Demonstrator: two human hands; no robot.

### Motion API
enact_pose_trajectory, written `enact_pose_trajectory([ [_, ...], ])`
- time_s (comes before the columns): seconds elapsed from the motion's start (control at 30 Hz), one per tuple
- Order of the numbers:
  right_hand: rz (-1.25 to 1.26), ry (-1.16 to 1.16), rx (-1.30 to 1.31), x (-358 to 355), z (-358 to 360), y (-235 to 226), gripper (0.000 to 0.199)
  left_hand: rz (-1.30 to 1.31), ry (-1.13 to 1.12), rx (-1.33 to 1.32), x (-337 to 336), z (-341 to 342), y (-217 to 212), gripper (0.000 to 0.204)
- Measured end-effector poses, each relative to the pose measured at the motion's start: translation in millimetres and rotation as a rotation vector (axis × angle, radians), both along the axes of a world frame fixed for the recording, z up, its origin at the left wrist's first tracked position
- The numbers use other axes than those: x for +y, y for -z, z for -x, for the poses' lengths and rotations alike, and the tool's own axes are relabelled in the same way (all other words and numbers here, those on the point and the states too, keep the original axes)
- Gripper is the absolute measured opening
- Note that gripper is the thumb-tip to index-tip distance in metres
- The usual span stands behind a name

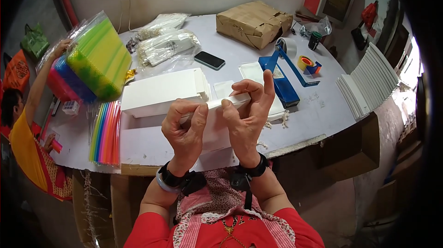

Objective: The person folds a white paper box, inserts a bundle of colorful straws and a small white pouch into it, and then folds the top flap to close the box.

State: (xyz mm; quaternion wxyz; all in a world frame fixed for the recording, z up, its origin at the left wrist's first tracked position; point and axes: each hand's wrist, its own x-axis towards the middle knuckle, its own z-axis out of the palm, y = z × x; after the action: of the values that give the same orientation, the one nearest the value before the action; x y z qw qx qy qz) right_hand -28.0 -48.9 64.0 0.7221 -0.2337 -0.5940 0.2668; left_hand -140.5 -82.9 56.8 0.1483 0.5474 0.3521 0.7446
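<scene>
Holding a white box (214,130) between them, the left hand (185,132) and right hand (249,123) are pinching its upper edge half-closed, one right finger standing straight, over the near tabletop (314,119) before a white stack (157,92). It is looking light, stiffish, probably creasing under squeezing; gripping opposite corners gently is seeming safest.

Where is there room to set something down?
Bare table shows on the right, between the blue tool and white stack, and in front, between the coloured sticks and left hand. The back left is crowded: yellow-green pack, white packets.
</scene>
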Motion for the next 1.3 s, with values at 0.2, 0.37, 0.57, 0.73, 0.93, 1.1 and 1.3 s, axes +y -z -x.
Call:
enact_pose_trajectory([
  [0.2, 0.256, -0.119, 0.061, -4.9, -6.8, -5.2, 0.085, 0.027, -0.079, -0.053, -2.9, -4.7, 1.5, 0.010],
  [0.37, -0.364, -0.044, -0.127, 20.7, -33.5, 18.6, 0.079, -0.044, -0.071, -0.034, -7.1, -10.1, 2.1, 0.011],
  [0.57, -0.405, -0.026, -0.283, 20.8, -38.6, 22.2, 0.070, 0.052, -0.091, -0.043, -12.8, -12.9, -0.9, 0.011],
  [0.73, -0.187, 0.017, -0.282, -5.7, -31.0, 1.6, 0.067, 0.075, -0.084, -0.205, -21.3, -24.2, -11.6, 0.018],
  [0.93, 0.115, -0.065, -0.304, -24.3, -25.5, -24.9, 0.063, 0.162, 0.014, -0.121, -31.8, -12.7, -18.5, 0.029],
  [1.1, 0.128, 0.011, -0.292, -31.0, -25.8, -22.3, 0.063, 0.125, -0.031, 0.269, -35.0, -2.3, -38.4, 0.024],
  [1.3, 0.162, 0.014, -0.292, -26.3, -15.0, -25.6, 0.063, -0.263, -0.508, 1.068, -25.1, 21.5, -59.8, 0.012],
])
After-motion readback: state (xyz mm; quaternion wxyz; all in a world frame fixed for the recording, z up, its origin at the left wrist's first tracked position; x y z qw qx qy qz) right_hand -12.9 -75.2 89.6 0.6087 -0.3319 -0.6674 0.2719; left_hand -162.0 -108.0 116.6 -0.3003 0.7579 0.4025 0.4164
